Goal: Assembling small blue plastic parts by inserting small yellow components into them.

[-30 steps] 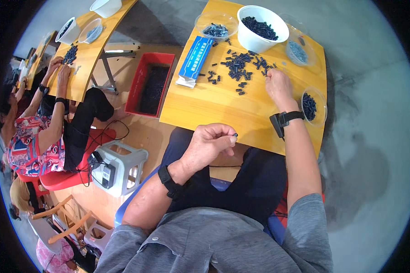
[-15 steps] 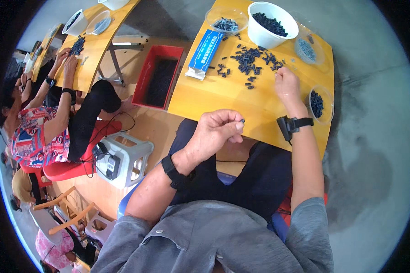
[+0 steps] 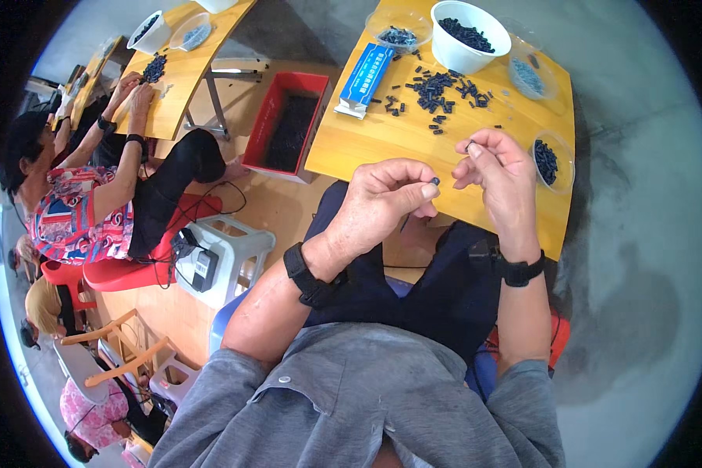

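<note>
My left hand (image 3: 390, 199) is closed in a pinch above the near edge of the table, with a small dark cylindrical piece (image 3: 434, 181) showing at its fingertips. A short way to its right, my right hand (image 3: 505, 175) is raised with thumb and forefinger together on a tiny dark piece (image 3: 469, 146); its exact kind is too small to tell. The two hands are apart. Beyond them on the yellow table (image 3: 351, 152) lies a loose pile of short black cylindrical pieces (image 3: 435, 92).
Behind the pile stands a white tub (image 3: 459, 59) of black pieces. Clear dishes hold small greyish parts (image 3: 527, 78), mixed parts (image 3: 398, 37) and black pieces (image 3: 547, 164). A blue-and-white box (image 3: 366, 74) lies at left. A red bin (image 3: 317, 84) sits beside the table; a co-worker (image 3: 78, 210) sits farther left.
My right hand has come back from beside the pile toward my left hand, a tiny piece now showing in its fingers. My left hand keeps its pinch, slightly higher and farther right in view.
</note>
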`<action>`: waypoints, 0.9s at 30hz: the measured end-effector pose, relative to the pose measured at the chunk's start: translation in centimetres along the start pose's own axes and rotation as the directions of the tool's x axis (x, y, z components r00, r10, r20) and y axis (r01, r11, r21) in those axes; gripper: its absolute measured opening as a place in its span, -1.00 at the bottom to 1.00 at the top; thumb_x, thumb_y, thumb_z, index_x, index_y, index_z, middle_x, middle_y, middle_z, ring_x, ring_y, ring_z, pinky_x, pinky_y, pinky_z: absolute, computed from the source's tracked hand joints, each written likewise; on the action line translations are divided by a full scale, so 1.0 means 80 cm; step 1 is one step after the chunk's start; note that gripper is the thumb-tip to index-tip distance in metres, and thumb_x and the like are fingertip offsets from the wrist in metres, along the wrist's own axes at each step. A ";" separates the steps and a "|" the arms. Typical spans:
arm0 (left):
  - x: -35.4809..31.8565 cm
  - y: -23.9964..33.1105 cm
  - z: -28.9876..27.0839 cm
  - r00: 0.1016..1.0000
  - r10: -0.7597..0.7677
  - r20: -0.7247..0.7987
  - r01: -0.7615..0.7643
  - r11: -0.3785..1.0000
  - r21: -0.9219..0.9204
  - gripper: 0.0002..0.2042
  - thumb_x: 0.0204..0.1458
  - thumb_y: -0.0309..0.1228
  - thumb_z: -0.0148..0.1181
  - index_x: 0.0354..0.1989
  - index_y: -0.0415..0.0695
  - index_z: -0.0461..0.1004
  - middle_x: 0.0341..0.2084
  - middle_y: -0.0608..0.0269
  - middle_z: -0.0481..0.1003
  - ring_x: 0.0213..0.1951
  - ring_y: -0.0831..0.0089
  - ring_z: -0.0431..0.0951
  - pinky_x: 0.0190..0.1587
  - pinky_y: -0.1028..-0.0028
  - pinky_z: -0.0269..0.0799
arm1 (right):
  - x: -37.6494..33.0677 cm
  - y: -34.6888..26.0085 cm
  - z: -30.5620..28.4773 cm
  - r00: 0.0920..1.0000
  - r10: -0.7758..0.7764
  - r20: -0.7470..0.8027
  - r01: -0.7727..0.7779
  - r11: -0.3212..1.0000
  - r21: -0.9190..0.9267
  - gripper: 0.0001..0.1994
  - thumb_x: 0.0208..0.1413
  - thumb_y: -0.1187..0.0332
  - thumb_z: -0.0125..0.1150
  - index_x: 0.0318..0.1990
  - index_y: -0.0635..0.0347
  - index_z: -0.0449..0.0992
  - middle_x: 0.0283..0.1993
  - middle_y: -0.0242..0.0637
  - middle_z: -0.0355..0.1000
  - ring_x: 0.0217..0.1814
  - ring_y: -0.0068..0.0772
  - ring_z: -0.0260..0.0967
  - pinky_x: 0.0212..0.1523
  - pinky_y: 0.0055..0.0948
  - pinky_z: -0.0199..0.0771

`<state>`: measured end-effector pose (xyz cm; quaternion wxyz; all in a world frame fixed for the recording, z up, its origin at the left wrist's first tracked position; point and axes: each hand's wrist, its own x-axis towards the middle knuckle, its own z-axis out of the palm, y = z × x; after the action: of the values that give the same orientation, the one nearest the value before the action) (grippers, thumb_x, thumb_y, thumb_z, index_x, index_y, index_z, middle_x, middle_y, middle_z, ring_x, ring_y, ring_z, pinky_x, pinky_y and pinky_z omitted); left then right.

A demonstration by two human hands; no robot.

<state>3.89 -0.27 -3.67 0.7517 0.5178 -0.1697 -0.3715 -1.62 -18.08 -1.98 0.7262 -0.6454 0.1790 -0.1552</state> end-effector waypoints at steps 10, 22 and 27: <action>-0.015 0.003 0.014 0.998 0.056 0.019 -0.055 0.998 -0.010 -0.89 0.08 -0.53 0.14 -0.27 -0.29 0.50 -0.44 0.33 0.53 -0.44 0.65 0.51 -0.34 0.64 0.46 | -0.065 -0.015 0.020 0.980 -0.195 0.040 0.197 0.980 -0.042 -0.88 0.10 0.56 0.11 -0.21 0.39 0.47 -0.44 -0.32 0.45 -0.49 -0.63 0.42 -0.49 -0.64 0.47; -0.016 0.011 0.015 0.996 0.066 0.067 -0.068 0.997 0.023 -0.89 0.08 -0.54 0.13 -0.23 -0.28 0.48 -0.41 0.24 0.54 -0.38 0.58 0.53 -0.28 0.60 0.48 | -0.071 -0.012 0.022 0.966 -0.243 0.084 0.249 0.967 -0.063 -0.88 0.10 0.58 0.12 -0.20 0.37 0.48 -0.38 -0.31 0.45 -0.43 -0.62 0.43 -0.45 -0.65 0.51; -0.012 0.009 0.014 0.998 0.047 0.050 -0.048 0.999 0.021 -0.90 0.09 -0.52 0.12 -0.33 -0.30 0.51 -0.45 0.29 0.55 -0.42 0.67 0.48 -0.31 0.65 0.44 | -0.070 -0.008 0.022 0.965 -0.247 0.090 0.254 0.964 -0.073 -0.88 0.10 0.58 0.11 -0.20 0.38 0.47 -0.38 -0.31 0.45 -0.43 -0.62 0.43 -0.45 -0.65 0.51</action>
<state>2.82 -0.17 -2.43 0.7500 0.5128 -0.2046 -0.3643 -5.76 -14.06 -0.79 0.6797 -0.6983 0.0728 -0.2123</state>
